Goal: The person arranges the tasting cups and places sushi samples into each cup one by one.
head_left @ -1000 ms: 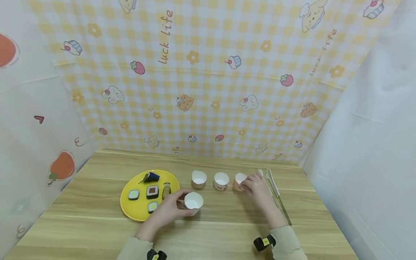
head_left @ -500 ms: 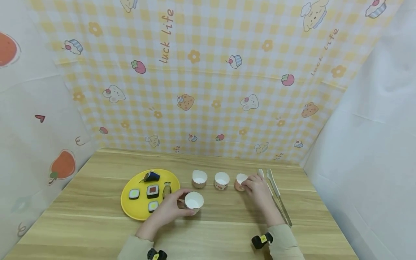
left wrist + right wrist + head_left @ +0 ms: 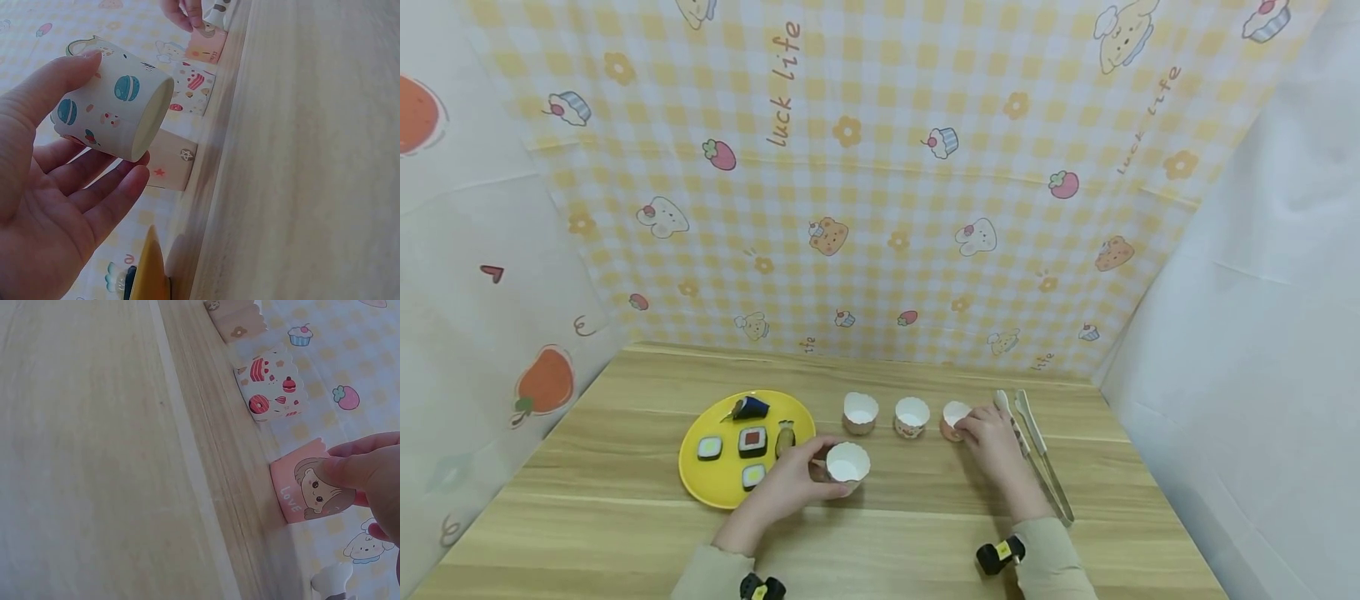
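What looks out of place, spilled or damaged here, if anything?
Nothing looks spilled or clearly damaged. Only the macaron-print cup stands out: the left hand holds it above the table, apart from the row of three cups.

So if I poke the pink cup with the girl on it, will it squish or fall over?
The pink cup might squish, because it looks thin and papery. That papery look also suggests it's light, so it would probably slide easily. It narrows toward the bottom, so a poke up high, where the right hand pinches it, could tip it.
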The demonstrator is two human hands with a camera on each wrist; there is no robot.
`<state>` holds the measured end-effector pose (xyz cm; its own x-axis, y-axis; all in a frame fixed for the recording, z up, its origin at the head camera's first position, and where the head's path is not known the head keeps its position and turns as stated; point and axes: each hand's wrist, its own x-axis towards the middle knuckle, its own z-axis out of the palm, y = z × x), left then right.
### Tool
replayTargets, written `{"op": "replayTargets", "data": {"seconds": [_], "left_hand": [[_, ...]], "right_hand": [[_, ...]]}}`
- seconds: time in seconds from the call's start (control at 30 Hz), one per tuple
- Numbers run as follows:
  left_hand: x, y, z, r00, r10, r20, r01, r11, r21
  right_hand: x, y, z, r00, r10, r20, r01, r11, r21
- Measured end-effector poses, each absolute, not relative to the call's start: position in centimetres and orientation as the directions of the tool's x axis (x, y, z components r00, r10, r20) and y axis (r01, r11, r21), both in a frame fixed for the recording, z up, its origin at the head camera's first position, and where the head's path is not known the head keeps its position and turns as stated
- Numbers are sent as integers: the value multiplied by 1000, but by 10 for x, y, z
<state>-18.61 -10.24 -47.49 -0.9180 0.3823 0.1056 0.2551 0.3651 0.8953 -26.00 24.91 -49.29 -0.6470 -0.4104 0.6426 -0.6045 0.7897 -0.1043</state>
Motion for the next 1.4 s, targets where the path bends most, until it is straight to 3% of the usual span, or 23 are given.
{"op": "replayTargets", "data": {"seconds": [0.5,1.17,1.4], "left_hand": [[-185,-102,-474,-911,396,114,262,344,902],[-185,-102,-474,-910,396,125,272,341,900],[-184,-102,-472,-910,399,114,260,335,906]], "right_hand": [[-256,248,-491,-637,-415,650,-607,789,-91],[-249,244,-479,-689,-399,605,-572,812,-116],[-246,240,-475,-666,-400,630,-591,798,-119]]}}
